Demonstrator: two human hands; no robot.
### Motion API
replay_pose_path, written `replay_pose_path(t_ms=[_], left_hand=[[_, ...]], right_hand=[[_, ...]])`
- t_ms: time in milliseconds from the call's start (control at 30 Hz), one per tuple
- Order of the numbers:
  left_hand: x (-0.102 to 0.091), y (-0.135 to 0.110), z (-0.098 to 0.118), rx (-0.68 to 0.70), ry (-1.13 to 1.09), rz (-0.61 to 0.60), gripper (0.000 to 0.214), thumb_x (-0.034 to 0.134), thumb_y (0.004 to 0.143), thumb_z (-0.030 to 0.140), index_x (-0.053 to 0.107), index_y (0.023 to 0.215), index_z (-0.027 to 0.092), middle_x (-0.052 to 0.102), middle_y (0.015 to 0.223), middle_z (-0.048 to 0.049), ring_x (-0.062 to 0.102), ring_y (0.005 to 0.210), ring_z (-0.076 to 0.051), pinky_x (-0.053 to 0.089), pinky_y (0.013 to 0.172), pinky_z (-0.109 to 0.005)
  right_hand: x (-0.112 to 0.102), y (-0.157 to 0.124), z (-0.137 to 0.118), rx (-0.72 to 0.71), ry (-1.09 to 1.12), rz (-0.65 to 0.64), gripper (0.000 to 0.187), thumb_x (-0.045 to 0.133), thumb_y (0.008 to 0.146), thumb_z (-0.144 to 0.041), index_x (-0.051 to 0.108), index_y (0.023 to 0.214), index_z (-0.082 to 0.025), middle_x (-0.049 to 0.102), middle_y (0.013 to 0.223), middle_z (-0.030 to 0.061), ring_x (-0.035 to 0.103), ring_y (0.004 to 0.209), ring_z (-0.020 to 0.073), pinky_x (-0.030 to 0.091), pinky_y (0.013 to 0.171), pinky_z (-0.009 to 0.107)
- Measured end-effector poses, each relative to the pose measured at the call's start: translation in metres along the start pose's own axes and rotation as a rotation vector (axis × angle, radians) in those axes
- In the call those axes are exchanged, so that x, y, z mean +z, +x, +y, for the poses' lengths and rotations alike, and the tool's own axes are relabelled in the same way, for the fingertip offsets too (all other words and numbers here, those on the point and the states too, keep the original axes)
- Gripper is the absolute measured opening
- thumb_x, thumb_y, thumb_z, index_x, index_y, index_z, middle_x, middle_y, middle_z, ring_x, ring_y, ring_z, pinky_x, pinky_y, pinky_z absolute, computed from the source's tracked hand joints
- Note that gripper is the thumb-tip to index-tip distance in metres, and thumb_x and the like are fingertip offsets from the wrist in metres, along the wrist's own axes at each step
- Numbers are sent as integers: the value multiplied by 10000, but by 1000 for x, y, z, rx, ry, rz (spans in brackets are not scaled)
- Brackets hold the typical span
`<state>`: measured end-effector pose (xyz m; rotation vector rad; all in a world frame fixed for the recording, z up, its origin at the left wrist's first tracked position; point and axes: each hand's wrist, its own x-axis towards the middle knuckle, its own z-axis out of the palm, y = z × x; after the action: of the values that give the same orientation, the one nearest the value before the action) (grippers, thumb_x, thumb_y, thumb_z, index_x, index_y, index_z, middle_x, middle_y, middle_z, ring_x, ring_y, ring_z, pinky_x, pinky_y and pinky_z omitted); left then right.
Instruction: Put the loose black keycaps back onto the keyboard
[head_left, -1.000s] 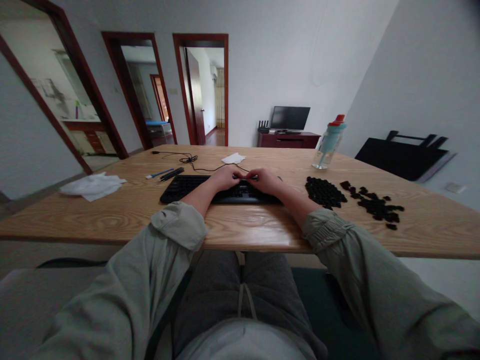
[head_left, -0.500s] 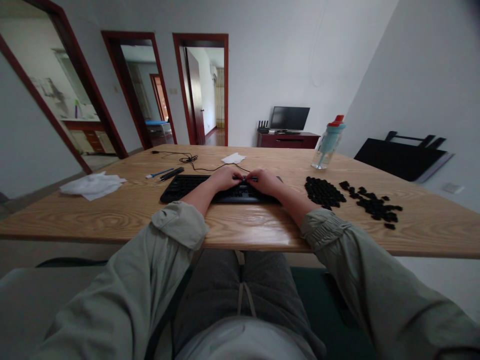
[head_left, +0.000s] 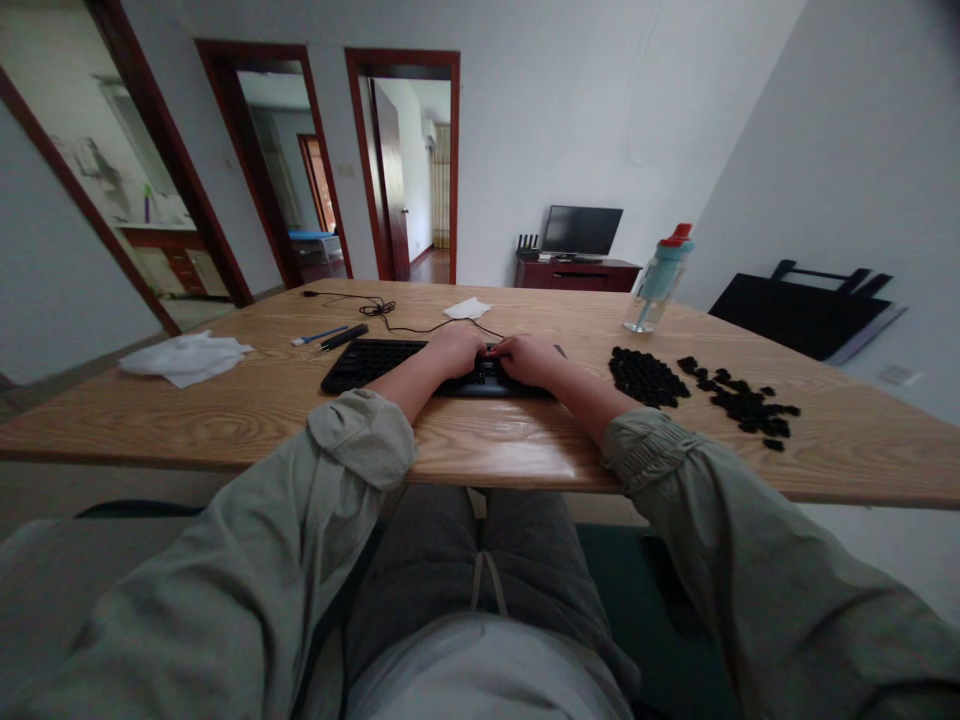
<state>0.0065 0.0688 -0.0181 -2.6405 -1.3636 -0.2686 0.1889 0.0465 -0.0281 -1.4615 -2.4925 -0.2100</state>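
Note:
A black keyboard [head_left: 360, 366] lies flat near the table's front edge, its middle partly covered by my hands. My left hand [head_left: 457, 352] rests over its upper middle, fingers curled in and pressed together. Right beside it my right hand [head_left: 525, 358] is bent over the same spot, thumb and fingers closed. The fingertips of both hands nearly meet; whatever they grip is too small and hidden to name. To the right lie a tight patch of black keycaps [head_left: 646, 377] and a looser scatter of keycaps [head_left: 750, 405].
Left of the keyboard are a brush with a blue handle [head_left: 319, 336] and a black pen-like tool [head_left: 345, 337]. A crumpled white cloth [head_left: 186, 358], a white tissue [head_left: 468, 308], a coiled cable [head_left: 377, 308] and a water bottle [head_left: 658, 282] stand or lie further out on the wooden table [head_left: 300, 420].
The view has shifted slightly, so the table sits a little higher in the picture. My hands stay at the same part of the keyboard, with their fingers slightly moved.

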Motion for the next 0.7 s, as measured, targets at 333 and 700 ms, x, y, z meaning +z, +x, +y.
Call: replay_pose_path(t_ms=[333, 700], left_hand=[[-5, -13, -30, -90, -190, 243, 441, 470, 842, 99, 745, 1169, 211, 697, 1234, -63, 641, 1110, -214, 483, 996, -295], [-43, -36, -4, 50, -352, 515, 363, 477, 835, 89, 748, 1063, 166, 710, 1113, -77, 650, 1026, -189, 504, 973, -311]], right_hand=[[-9, -13, 8, 48, 66, 225, 379, 495, 872, -159, 744, 1156, -193, 704, 1223, 84, 662, 1036, 220, 476, 938, 295], [-6, -6, 2, -80, 31, 20, 418, 464, 915, -204, 724, 1242, -186, 612, 1372, 121, 565, 1239, 235, 379, 1092, 327]])
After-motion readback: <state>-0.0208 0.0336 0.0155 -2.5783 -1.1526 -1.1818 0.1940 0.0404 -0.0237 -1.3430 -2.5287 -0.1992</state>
